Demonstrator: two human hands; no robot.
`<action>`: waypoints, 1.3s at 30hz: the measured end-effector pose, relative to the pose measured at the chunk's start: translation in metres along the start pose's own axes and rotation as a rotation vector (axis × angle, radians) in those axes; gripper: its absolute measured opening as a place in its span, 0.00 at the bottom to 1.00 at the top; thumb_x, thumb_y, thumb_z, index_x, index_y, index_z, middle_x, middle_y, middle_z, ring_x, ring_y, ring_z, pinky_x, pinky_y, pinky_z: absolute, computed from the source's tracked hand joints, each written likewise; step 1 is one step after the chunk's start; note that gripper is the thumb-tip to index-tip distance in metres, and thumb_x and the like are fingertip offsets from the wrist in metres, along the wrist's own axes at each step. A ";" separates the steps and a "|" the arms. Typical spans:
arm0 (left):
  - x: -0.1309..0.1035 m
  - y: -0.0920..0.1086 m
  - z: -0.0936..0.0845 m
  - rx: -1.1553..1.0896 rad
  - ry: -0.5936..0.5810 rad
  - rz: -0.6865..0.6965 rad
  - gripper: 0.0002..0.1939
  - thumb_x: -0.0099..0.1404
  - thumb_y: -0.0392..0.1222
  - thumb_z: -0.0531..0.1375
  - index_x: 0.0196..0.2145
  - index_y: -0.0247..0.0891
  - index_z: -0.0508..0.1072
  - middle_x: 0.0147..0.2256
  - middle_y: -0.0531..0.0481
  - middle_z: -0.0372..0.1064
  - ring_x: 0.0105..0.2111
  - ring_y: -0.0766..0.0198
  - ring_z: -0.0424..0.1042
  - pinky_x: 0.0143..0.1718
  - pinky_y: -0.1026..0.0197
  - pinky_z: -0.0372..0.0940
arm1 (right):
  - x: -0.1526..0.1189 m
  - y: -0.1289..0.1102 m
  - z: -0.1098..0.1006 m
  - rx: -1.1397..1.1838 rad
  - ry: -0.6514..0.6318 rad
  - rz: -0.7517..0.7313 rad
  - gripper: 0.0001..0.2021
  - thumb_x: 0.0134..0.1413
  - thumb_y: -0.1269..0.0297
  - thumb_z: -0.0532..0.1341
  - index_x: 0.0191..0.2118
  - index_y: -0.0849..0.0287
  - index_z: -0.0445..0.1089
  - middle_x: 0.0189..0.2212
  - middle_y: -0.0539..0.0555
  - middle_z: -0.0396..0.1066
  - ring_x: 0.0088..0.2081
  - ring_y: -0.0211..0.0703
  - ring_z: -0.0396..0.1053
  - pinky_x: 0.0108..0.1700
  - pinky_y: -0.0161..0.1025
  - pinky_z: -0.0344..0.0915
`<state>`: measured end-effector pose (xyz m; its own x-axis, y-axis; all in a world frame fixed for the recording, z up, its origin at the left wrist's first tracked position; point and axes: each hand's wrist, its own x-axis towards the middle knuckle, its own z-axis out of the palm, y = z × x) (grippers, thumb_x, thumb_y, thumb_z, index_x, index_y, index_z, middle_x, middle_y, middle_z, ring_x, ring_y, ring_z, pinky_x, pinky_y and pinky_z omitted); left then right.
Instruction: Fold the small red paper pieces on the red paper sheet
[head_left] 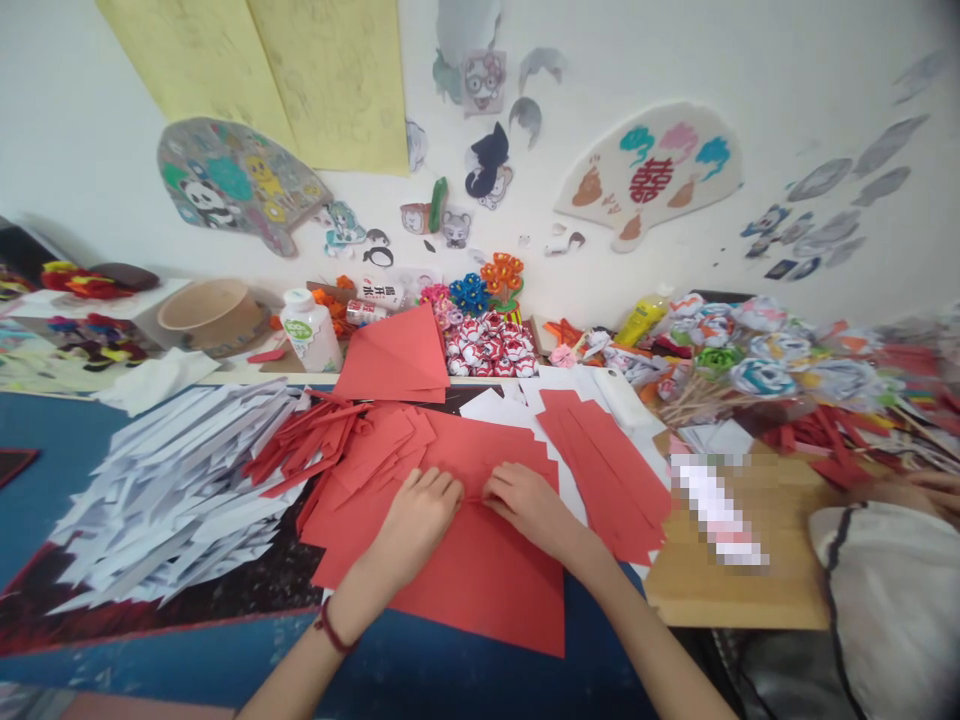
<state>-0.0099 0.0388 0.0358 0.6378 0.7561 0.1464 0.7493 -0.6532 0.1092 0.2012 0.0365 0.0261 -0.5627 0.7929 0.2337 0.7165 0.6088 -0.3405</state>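
Observation:
My left hand (426,512) and my right hand (531,506) are close together over a stack of red paper sheets (510,595). Fingers of both are curled and closed on a thin piece of red paper (472,497) stretched between them. Its far ends are hidden under the fingers, and its red blends into the sheets below. Just left of my hands lie smaller red paper pieces (379,450) and a heap of folded red strips (319,440). To the right, long red paper strips (600,465) rest on white sheets.
A big pile of folded white paper strips (180,490) covers the left side. Along the wall stand a white bottle (309,332), a round bowl (214,310) and paper flowers (491,345). Another person's sleeve (889,600) is at the right, beside a wooden board (780,590).

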 end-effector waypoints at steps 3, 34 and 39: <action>-0.006 0.003 0.000 0.163 -0.001 0.107 0.09 0.66 0.27 0.53 0.33 0.37 0.69 0.32 0.48 0.69 0.33 0.56 0.65 0.37 0.54 0.54 | -0.008 0.000 0.004 -0.204 0.012 -0.116 0.10 0.62 0.77 0.54 0.32 0.59 0.68 0.30 0.54 0.68 0.34 0.45 0.64 0.38 0.41 0.60; -0.006 0.002 -0.003 -0.205 0.003 0.182 0.13 0.72 0.36 0.49 0.31 0.39 0.68 0.28 0.52 0.69 0.29 0.62 0.64 0.32 0.59 0.53 | -0.017 -0.020 0.016 -0.037 0.276 0.048 0.13 0.57 0.79 0.50 0.27 0.59 0.66 0.24 0.54 0.65 0.28 0.44 0.59 0.31 0.40 0.54; -0.017 -0.005 -0.007 -0.345 0.018 0.117 0.14 0.72 0.36 0.48 0.33 0.38 0.70 0.27 0.51 0.69 0.26 0.65 0.65 0.29 0.63 0.53 | -0.016 -0.020 0.012 0.122 0.329 0.058 0.15 0.53 0.83 0.48 0.29 0.59 0.67 0.25 0.53 0.67 0.29 0.42 0.62 0.31 0.37 0.57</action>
<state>-0.0259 0.0295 0.0397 0.7101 0.6766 0.1947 0.5651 -0.7127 0.4155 0.1902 0.0114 0.0183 -0.3454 0.8036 0.4847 0.6777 0.5709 -0.4635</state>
